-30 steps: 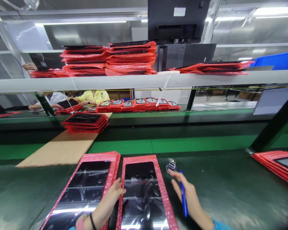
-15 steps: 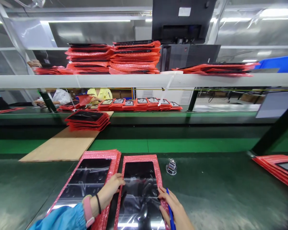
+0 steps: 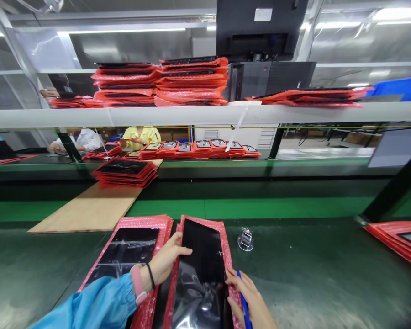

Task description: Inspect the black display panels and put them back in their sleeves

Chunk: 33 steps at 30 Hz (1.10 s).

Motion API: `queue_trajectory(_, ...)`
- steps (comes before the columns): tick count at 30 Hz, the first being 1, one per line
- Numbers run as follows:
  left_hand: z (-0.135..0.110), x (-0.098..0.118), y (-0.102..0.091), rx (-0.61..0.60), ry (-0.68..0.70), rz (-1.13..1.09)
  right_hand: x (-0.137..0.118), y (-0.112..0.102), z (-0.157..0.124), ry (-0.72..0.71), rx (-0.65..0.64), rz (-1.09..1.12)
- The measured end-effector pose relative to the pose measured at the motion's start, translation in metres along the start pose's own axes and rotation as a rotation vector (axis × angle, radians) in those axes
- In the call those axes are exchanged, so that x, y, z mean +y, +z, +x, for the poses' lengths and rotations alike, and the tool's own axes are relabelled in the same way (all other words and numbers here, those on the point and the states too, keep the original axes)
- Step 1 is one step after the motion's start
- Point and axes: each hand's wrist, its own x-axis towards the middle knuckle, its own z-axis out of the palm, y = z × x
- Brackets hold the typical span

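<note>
In front of me a black glossy screen panel (image 3: 201, 256) with film on it lies tilted on pink bubble wrap (image 3: 228, 256), its left side raised. My left hand (image 3: 167, 258) grips that left edge, thumb on the glass and fingers underneath, hidden. My right hand (image 3: 245, 292) holds a blue pen (image 3: 245, 304), while its fingertips rest against the right edge of the panel and wrap. To the left, a second black screen panel (image 3: 137, 244) lies on a stack of pink bubble wrap (image 3: 166, 224), partly covered by my left forearm.
A small clear object (image 3: 245, 240) stands right of the panel. Behind are a wooden board (image 3: 85, 210) and a red-wrapped stack (image 3: 125, 172). More red-wrapped stacks sit on the shelf (image 3: 192, 115) and at the right edge (image 3: 393, 235). People work across the bench.
My left hand has moved up and right along the panel's edge, and the panel's left side has lifted and turned. My right hand stays nearly in place with the pen.
</note>
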Motion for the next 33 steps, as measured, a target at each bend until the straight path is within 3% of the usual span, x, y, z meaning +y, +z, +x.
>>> queue_trajectory(4, -0.011, -0.001, 0.009, -0.017, 0.1, -0.101, 0.004, 0.007, -0.003, 0.012, 0.05, 0.058)
queue_trajectory(7, -0.021, 0.007, -0.004, -0.02, 0.179, -0.148, 0.002, 0.002, -0.001, 0.076, 0.138, 0.174)
queue_trajectory(9, -0.027, 0.016, -0.028, 0.01, 0.218, -0.153, -0.003, -0.007, 0.001, 0.151, 0.176, 0.288)
queue_trajectory(12, -0.033, 0.027, -0.082, 0.13, 0.249, -0.122, -0.015, -0.026, 0.006, 0.289, 0.102, 0.451)
queue_trajectory(16, -0.032, 0.023, -0.146, 0.3, 0.273, -0.081, -0.027, -0.035, 0.012, 0.382, 0.025, 0.64)
queue_trajectory(20, -0.028, 0.008, -0.176, 0.375, 0.259, -0.033, -0.028, -0.02, 0.014, 0.38, -0.003, 0.832)
queue_trajectory(23, -0.026, 0.011, -0.189, 0.428, 0.303, 0.034, -0.029, -0.012, 0.016, 0.382, 0.017, 0.786)
queue_trajectory(26, -0.026, 0.022, -0.188, 0.523, 0.375, 0.121, -0.032, -0.011, 0.02, 0.411, 0.017, 0.596)
queue_trajectory(28, -0.027, 0.025, -0.17, 0.531, 0.417, 0.143, -0.035, -0.01, 0.022, 0.42, 0.023, 0.515)
queue_trajectory(30, -0.027, 0.02, -0.138, 0.43, 0.435, 0.122, -0.036, -0.006, 0.023, 0.428, 0.041, 0.441)
queue_trajectory(33, -0.026, -0.003, -0.077, 0.188, 0.311, 0.056, -0.035, 0.004, 0.025, 0.415, 0.053, 0.325)
